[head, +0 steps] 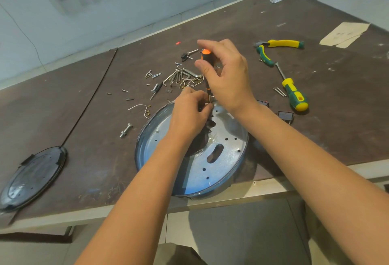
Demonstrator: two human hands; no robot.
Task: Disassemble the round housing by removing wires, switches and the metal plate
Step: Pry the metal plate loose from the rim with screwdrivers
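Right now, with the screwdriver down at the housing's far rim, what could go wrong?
1. The left hand works close beside the tip of the orange-handled screwdriver, which the right hand grips; a slip could jab its fingers.
2. The round housing lies at the near edge of the table; a hard push might slide it off.
3. The loose screws just beyond could be scattered by a forearm.

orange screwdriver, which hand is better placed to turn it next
Right. The right hand grips the orange screwdriver by its handle, upright over the round housing, so it can likely twist directly; the left hand pinches low near the tip, only steadying.
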